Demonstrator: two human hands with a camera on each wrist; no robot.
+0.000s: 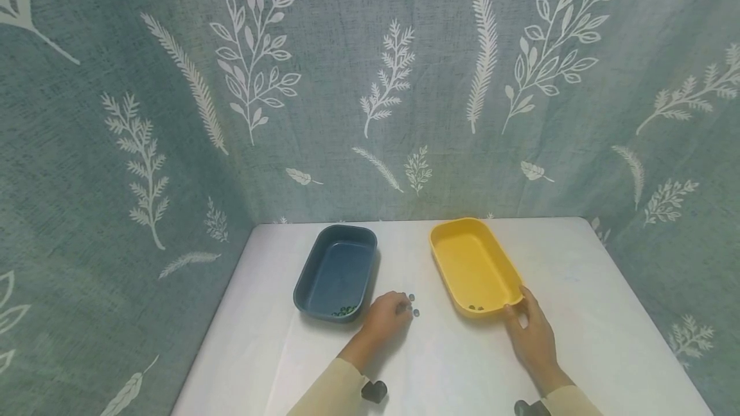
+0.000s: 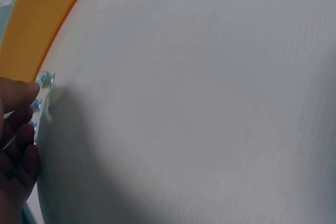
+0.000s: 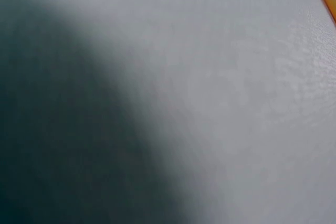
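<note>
My left hand (image 1: 388, 314) is low over the white table, its thumb and fingers bent beside small bluish clear beads (image 1: 416, 313). In the left wrist view, the thumb tip is right at one bead (image 2: 44, 80), with others by the fingertips; I cannot tell if any bead is between the fingers. My right hand (image 1: 533, 338) grips the near right corner of a yellow tray (image 1: 475, 262), thumb and fingers at its rim. Two small dark beads (image 1: 476, 307) lie at the tray's near end. The right wrist view leaves this hand out.
Left of my left hand stands a dark blue tray (image 1: 341, 275), with several green beads (image 1: 345, 311) at its near end. Both trays stand on the white table (image 1: 451, 364). A patterned green-grey curtain (image 1: 347, 82) hangs behind and at both sides.
</note>
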